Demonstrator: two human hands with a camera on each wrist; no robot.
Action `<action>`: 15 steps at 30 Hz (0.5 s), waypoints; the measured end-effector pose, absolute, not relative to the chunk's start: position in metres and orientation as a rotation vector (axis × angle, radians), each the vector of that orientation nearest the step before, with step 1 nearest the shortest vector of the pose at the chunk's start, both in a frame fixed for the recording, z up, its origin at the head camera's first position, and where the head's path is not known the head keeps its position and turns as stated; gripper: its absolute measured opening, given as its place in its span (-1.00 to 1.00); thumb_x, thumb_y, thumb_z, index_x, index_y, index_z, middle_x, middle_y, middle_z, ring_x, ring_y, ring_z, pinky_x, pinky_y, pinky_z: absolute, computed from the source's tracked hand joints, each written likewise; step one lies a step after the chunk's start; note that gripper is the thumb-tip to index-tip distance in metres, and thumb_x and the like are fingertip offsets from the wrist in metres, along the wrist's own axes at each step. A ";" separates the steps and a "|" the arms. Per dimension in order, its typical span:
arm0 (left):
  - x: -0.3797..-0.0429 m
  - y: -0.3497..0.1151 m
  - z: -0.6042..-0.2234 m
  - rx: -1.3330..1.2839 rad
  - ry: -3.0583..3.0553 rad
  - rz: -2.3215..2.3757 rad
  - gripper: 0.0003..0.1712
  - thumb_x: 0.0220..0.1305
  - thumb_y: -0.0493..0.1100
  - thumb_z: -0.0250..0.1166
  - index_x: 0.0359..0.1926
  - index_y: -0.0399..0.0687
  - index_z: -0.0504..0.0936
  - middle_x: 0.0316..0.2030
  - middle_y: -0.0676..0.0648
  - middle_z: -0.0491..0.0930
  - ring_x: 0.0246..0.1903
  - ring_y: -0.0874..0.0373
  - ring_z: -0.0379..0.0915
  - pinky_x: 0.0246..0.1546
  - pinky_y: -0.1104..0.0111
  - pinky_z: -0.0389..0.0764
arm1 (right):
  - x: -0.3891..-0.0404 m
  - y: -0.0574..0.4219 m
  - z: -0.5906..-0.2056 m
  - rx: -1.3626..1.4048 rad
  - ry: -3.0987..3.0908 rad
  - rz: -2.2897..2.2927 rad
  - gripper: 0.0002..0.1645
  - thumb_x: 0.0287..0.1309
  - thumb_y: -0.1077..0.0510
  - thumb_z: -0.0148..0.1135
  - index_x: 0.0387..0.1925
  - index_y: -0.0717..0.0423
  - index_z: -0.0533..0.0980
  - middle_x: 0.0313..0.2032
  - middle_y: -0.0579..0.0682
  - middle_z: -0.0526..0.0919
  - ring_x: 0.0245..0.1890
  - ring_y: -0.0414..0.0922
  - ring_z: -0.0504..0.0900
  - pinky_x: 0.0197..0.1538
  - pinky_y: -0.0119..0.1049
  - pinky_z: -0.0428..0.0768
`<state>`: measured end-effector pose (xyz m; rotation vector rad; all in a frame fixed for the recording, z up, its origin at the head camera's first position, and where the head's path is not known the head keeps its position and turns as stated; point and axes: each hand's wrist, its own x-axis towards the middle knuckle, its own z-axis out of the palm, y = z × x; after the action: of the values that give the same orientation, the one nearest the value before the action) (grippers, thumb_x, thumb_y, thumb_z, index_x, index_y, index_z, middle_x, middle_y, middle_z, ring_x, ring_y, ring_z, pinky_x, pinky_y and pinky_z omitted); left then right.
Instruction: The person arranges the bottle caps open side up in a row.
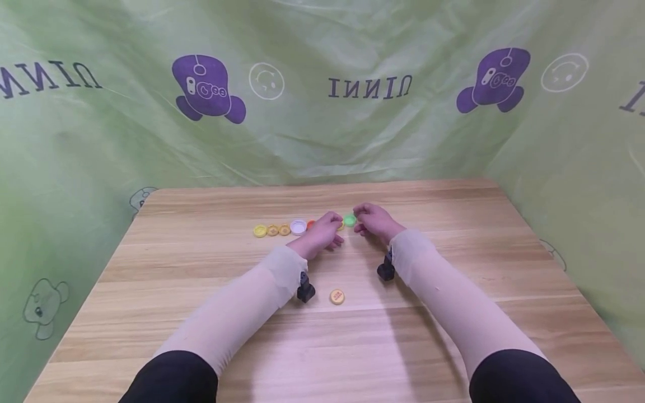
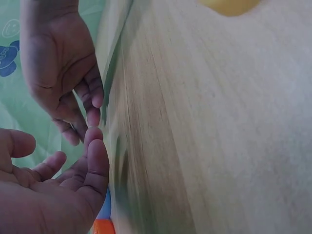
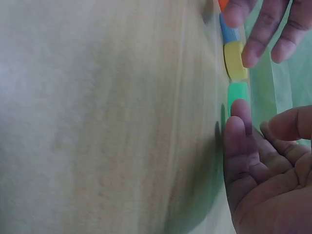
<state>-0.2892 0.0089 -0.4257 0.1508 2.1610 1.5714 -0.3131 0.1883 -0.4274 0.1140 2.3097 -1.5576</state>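
Note:
A row of round plastic caps lies toward the back of the table. My left hand (image 1: 322,231) hovers over the row's right part with loosely bent fingers, covering some caps. Past its fingertips, a yellow cap (image 3: 235,61) and a blue cap (image 3: 230,33) show in the right wrist view. At the row's right end is a green cap (image 1: 350,220). My right hand (image 1: 375,221) is beside it, fingers relaxed and fingertips right at its edge. Neither hand grips anything. Left of my left hand are a red-orange cap (image 1: 311,224) and a larger white cap (image 1: 298,226).
Two gold caps (image 1: 279,230) and a yellow cap (image 1: 260,230) form the row's left end. A single yellowish cap with red print (image 1: 337,296) lies nearer, between my forearms. Green printed cloth (image 1: 302,145) hangs behind and beside the wooden table (image 1: 201,268).

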 end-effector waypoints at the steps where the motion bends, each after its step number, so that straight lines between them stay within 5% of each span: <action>1: -0.289 0.009 -0.426 0.156 2.164 1.565 -0.56 0.64 -0.14 -0.07 0.37 -0.27 0.34 0.07 -0.33 0.57 -0.11 -0.09 0.62 -0.18 0.22 0.68 | -0.313 0.188 -0.427 0.108 2.315 -1.549 -0.50 0.55 0.29 -0.12 0.41 0.38 0.29 0.24 0.31 0.48 -0.25 -0.13 0.61 -0.24 -0.44 0.63; 9: -0.290 0.010 -0.429 0.157 2.178 1.537 -0.56 0.64 -0.13 -0.06 0.38 -0.24 0.33 -0.02 -0.31 0.60 -0.22 -0.02 0.59 -0.26 0.29 0.66 | -0.316 0.190 -0.427 0.114 2.344 -1.510 -0.54 0.54 0.23 -0.01 0.33 0.39 0.35 -0.02 0.24 0.58 -0.29 -0.14 0.59 -0.21 -0.41 0.63; 15: -0.289 0.010 -0.427 0.147 2.180 1.545 -0.54 0.64 -0.13 -0.06 0.39 -0.25 0.32 0.13 -0.33 0.53 -0.01 -0.09 0.58 -0.06 0.22 0.66 | -0.315 0.193 -0.432 0.145 2.340 -1.500 -0.56 0.52 0.23 0.02 0.31 0.37 0.37 -0.07 0.19 0.59 -0.27 -0.14 0.59 -0.18 -0.38 0.63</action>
<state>-0.2888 0.0101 -0.4271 0.1466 2.1800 1.5449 -0.3153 0.1929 -0.4315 0.1447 2.3399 -1.4995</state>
